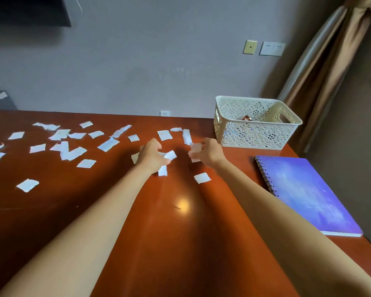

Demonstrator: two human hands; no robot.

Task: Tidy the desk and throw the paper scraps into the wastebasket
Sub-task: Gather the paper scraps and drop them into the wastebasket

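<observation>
Basket, notebook at right of desk

A reddish desk strewn with torn scraps (thickest far left). A white basket stands far right, with a purple notebook lying nearer.

Purple spiral-bound notebook lies closed and flat, binding along its left edge. Behind it, to the right, a brown curtain hangs gathered. On the grey wall above the notebook, a yellowish plate sits beside a white socket plate. Lower and well left of the notebook is a small white outlet. Far left of the notebook are a dark grey box and, higher up, a dark wall-mounted panel, partly cut off.
</observation>
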